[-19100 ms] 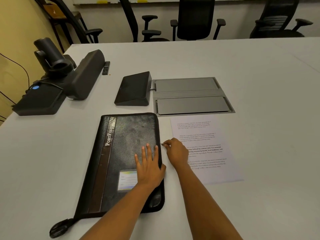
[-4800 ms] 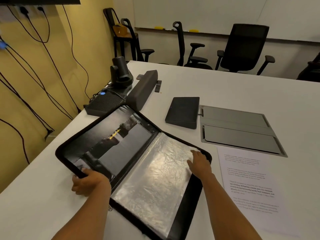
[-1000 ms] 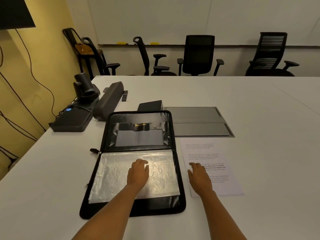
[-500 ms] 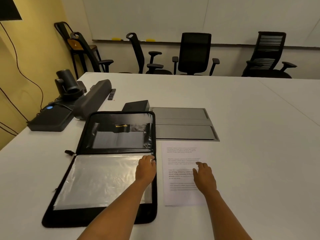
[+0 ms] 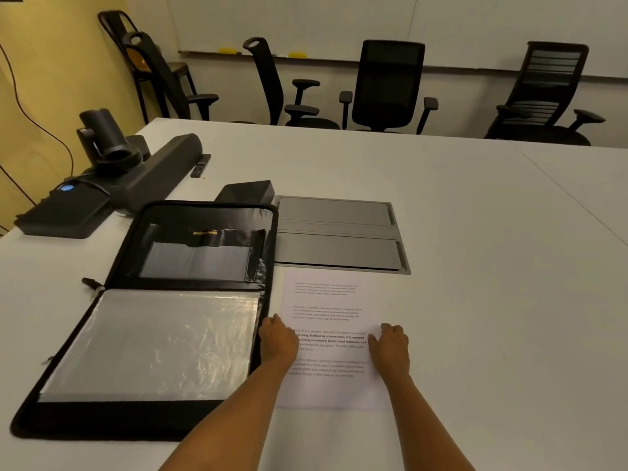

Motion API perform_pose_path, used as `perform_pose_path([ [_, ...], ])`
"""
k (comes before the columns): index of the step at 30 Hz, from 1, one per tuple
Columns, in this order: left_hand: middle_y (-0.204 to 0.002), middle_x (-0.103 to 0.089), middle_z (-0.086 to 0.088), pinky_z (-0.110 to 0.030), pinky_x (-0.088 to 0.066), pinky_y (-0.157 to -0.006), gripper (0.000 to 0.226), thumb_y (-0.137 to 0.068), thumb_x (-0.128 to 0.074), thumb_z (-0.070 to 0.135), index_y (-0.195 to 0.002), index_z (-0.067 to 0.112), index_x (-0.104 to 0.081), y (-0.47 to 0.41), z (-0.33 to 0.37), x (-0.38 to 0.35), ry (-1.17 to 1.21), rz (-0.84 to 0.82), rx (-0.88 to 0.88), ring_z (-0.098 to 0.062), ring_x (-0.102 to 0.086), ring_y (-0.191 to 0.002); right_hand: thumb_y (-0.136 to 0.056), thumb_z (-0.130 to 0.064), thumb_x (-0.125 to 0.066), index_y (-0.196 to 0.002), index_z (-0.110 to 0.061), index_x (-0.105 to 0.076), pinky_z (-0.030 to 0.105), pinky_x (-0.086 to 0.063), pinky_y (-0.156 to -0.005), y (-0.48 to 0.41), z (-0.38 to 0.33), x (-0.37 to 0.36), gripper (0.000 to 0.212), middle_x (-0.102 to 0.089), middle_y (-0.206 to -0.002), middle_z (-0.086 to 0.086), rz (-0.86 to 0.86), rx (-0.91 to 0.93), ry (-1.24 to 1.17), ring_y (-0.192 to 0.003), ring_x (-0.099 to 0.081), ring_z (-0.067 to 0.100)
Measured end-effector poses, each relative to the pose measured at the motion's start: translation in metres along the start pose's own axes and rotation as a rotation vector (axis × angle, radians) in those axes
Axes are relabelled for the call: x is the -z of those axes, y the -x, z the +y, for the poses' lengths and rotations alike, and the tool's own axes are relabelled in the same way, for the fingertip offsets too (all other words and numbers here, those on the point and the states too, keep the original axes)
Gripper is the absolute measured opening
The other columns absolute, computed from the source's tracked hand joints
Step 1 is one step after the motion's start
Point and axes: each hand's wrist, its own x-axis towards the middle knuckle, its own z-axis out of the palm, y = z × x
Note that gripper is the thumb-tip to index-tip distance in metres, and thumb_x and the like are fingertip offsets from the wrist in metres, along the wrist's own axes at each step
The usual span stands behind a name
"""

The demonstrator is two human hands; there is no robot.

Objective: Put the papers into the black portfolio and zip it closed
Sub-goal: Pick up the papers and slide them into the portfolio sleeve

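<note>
Papers (image 5: pixel 328 321) lie flat on the counter (image 5: pixel 475 232), lower centre, just beside the open black portfolio (image 5: pixel 204 212). Left hand (image 5: pixel 278 345) and right hand (image 5: pixel 389 346) rest at opposite edges, fingers curled onto the sheet, likely gathering it; nothing lifted yet.

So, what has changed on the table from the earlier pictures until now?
The portfolio, closed at first, was unzipped and laid open flat. The left hand left its clear sleeve and moved right to the paper's left edge; the right hand moved to its right edge. The paper lies flat on the table as before, not inside.
</note>
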Motion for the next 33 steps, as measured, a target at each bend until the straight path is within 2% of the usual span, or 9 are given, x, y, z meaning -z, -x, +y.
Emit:
perform_pose_path([
  [4, -0.127, -0.047, -0.018, -0.032, -0.049, -0.089, 0.024, -0.097, -0.042, 0.008, -0.113, -0.002, -0.057, -0.002, 0.010, -0.006, -0.029, 0.036, 0.069, -0.028, -0.048, -0.114, -0.095, -0.018, -0.047, -0.122, -0.002, -0.052, 0.034, -0.044, -0.091, -0.005, -0.002, -0.002, 0.032, -0.051, -0.124, 0.017, 0.031, -0.023, -0.051, -0.114, -0.050, 0.030],
  [8, -0.124, -0.051, -0.020, -0.036, -0.050, -0.088, 0.026, -0.096, -0.045, 0.008, -0.114, -0.003, -0.059, -0.007, 0.016, -0.007, -0.029, 0.055, 0.174, -0.031, -0.051, -0.112, -0.094, -0.018, -0.050, -0.120, -0.003, -0.053, 0.031, -0.045, -0.087, -0.007, -0.004, -0.003, 0.031, -0.054, -0.121, 0.016, 0.048, -0.059, -0.084, -0.109, -0.056, 0.029],
  [14, -0.123, -0.058, -0.022, -0.045, -0.052, -0.094, 0.027, -0.095, -0.046, 0.002, -0.117, -0.003, -0.061, -0.022, 0.010, -0.009, 0.033, 0.046, 0.272, -0.035, -0.057, -0.112, -0.087, -0.022, -0.063, -0.122, 0.000, -0.053, 0.033, -0.044, -0.094, -0.019, -0.002, 0.000, 0.042, -0.059, -0.123, 0.017, -0.061, -0.164, -0.189, -0.115, -0.055, 0.030],
  [19, -0.124, -0.059, -0.022, -0.046, -0.051, -0.095, 0.030, -0.097, -0.044, 0.003, -0.121, 0.000, -0.062, -0.025, 0.010, -0.011, 0.070, 0.050, 0.278, -0.036, -0.057, -0.112, -0.082, -0.017, -0.064, -0.107, -0.007, -0.068, 0.029, -0.049, -0.082, -0.026, -0.001, 0.005, 0.027, -0.070, -0.108, 0.012, -0.167, -0.213, -0.210, -0.100, -0.065, 0.029],
  [23, -0.126, -0.057, -0.021, -0.043, -0.052, -0.094, 0.031, -0.096, -0.045, 0.004, -0.122, 0.000, -0.062, -0.027, 0.008, -0.009, 0.053, 0.022, 0.270, -0.035, -0.057, -0.113, -0.080, -0.018, -0.066, -0.106, -0.010, -0.068, 0.032, -0.050, -0.086, -0.030, -0.002, 0.005, 0.028, -0.067, -0.111, 0.013, -0.202, -0.254, -0.195, -0.103, -0.063, 0.030],
  [25, -0.126, -0.057, -0.019, -0.042, -0.054, -0.091, 0.031, -0.095, -0.046, 0.004, -0.121, 0.002, -0.062, -0.027, 0.005, -0.009, 0.062, 0.010, 0.255, -0.034, -0.058, -0.111, -0.078, -0.015, -0.067, -0.106, -0.010, -0.068, 0.032, -0.051, -0.083, -0.030, -0.002, 0.004, 0.028, -0.064, -0.114, 0.014, -0.190, -0.272, -0.224, -0.102, -0.063, 0.031],
  [28, -0.121, -0.060, -0.018, -0.044, -0.057, -0.086, 0.029, -0.092, -0.049, 0.001, -0.116, 0.002, -0.064, -0.025, 0.001, -0.012, 0.162, 0.030, 0.239, -0.034, -0.061, -0.105, -0.078, -0.010, -0.066, -0.107, -0.007, -0.063, 0.027, -0.046, -0.071, -0.027, -0.003, 0.002, 0.030, -0.059, -0.117, 0.014, -0.133, -0.261, -0.274, -0.099, -0.062, 0.029],
  [30, -0.118, -0.063, -0.017, -0.039, -0.058, -0.079, 0.028, -0.090, -0.049, 0.000, -0.115, 0.003, -0.061, -0.021, 0.000, -0.013, 0.252, 0.041, 0.229, -0.030, -0.064, -0.098, -0.078, -0.005, -0.063, -0.105, -0.005, -0.059, 0.027, -0.044, -0.068, -0.024, -0.003, 0.001, 0.028, -0.060, -0.113, 0.013, -0.097, -0.231, -0.324, -0.093, -0.062, 0.027],
  [33, -0.115, -0.063, -0.013, -0.024, -0.048, -0.054, 0.030, -0.092, -0.045, 0.002, -0.121, 0.007, -0.052, -0.015, 0.003, -0.013, 0.402, 0.019, 0.194, -0.014, -0.059, -0.070, -0.078, 0.000, -0.063, -0.113, -0.004, -0.048, 0.035, -0.050, -0.077, -0.022, -0.002, 0.003, 0.038, -0.061, -0.114, 0.015, -0.111, -0.249, -0.534, -0.091, -0.060, 0.027],
])
